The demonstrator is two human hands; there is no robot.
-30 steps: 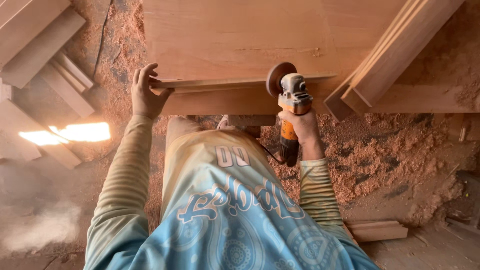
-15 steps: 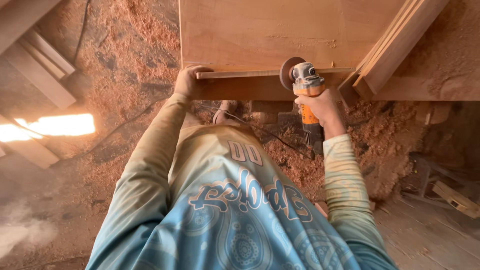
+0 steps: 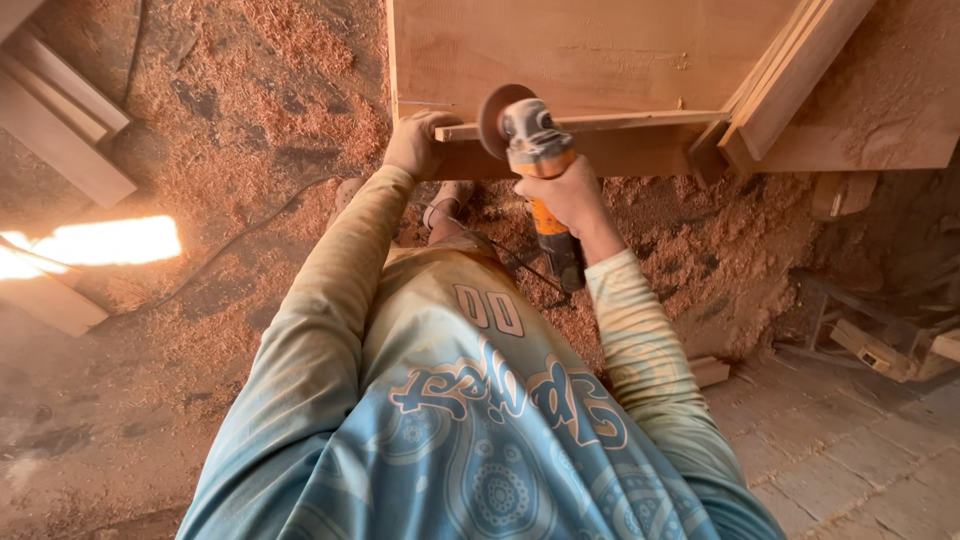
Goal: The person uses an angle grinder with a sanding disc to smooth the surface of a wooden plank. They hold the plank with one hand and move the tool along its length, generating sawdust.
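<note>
My right hand [image 3: 568, 194] grips the orange body of an angle grinder [image 3: 535, 150]. Its sanding disc [image 3: 494, 117] stands against the near edge of a large wooden panel [image 3: 590, 50]. My left hand [image 3: 417, 142] presses on that same edge at the panel's left corner, just left of the disc. A thin wooden strip [image 3: 600, 122] runs along the panel's edge between and past the two hands. The grinder's black cord [image 3: 520, 262] hangs down toward my shirt.
Sawdust covers the floor [image 3: 250, 110]. Wooden planks [image 3: 60, 120] lie at the left, with a bright sun patch [image 3: 100, 242] below them. More boards [image 3: 790, 80] lean across the panel's right side. Wood offcuts and a frame [image 3: 870, 340] sit at the right.
The view has swung left, so the panel sits further right in frame. My left hand has moved from the panel's open edge to grip its left corner. The grinder stays at the edge.
</note>
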